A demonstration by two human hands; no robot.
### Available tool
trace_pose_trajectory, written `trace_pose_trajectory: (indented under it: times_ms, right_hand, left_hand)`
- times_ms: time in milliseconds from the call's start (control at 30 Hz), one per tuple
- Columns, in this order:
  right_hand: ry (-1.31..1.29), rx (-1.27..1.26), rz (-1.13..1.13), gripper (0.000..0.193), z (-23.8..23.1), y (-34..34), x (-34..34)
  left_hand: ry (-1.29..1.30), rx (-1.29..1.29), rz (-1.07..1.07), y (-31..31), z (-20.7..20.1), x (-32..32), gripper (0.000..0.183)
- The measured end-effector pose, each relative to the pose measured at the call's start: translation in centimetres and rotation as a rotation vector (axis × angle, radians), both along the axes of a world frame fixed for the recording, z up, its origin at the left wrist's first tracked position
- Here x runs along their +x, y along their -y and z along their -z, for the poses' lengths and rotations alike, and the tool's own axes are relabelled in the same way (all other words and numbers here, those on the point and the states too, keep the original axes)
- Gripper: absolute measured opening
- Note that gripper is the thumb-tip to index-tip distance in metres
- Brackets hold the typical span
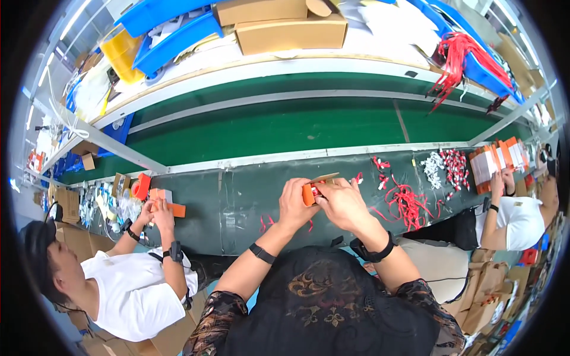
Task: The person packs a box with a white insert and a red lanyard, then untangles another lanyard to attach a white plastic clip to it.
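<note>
Orange box (309, 194) upright, long axis vertical; left hand (294, 203) and right hand (341, 202) both grasping it.

The small box (309, 194) is orange, the cords (408, 204) on the dark grey table (237, 202) are red, the conveyor belt (279, 127) green.

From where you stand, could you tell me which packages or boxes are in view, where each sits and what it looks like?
Small orange package: held between left hand and right hand, brown card flap on top.
Two brown cardboard boxes: stacked on the upper shelf, plain, rectangular.
Orange and white packs: standing in a row, far right of the bench.
Orange box: at the left co-worker's hands.
</note>
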State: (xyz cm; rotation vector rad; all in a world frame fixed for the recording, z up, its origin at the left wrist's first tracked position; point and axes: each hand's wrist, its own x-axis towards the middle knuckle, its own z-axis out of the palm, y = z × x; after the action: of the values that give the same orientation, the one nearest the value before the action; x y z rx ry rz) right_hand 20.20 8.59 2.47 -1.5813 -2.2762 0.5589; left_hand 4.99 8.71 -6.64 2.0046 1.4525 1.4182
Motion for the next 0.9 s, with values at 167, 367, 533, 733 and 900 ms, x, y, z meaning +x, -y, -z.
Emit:
trace_pose_trajectory:
  times_ms: [167, 367, 533, 733, 900]
  right_hand:
    - [0.219, -0.064, -0.12, 0.033, 1.4, 0.7, -1.4]
    - [0.103, 0.119, -0.047, 0.038, 1.1, 3.8, -2.1]
    - [-0.003, 0.314, -0.174, 0.046, 0.1, 4.9, -1.6]
    - [-0.166, 0.116, -0.251, 0.045, -0.3, 4.5, -0.8]
    - [-0.634, 0.322, -0.067, 0.051, 1.4, 5.1, 0.7]
  left_hand:
    - [-0.08, -0.056, -0.024, 2.7, -0.4, -0.6, 0.051]
    - [0.05, -0.22, -0.137, 4.1, 0.5, -1.7, 0.049]
    - [0.087, -0.233, -0.029, 4.7, -1.3, -2.1, 0.051]
    - [0.0, -0.269, 0.001, 5.5, -2.3, -3.4, 0.064]
    - [0.534, -0.54, 0.023, 5.3, -3.8, -4.0, 0.09]
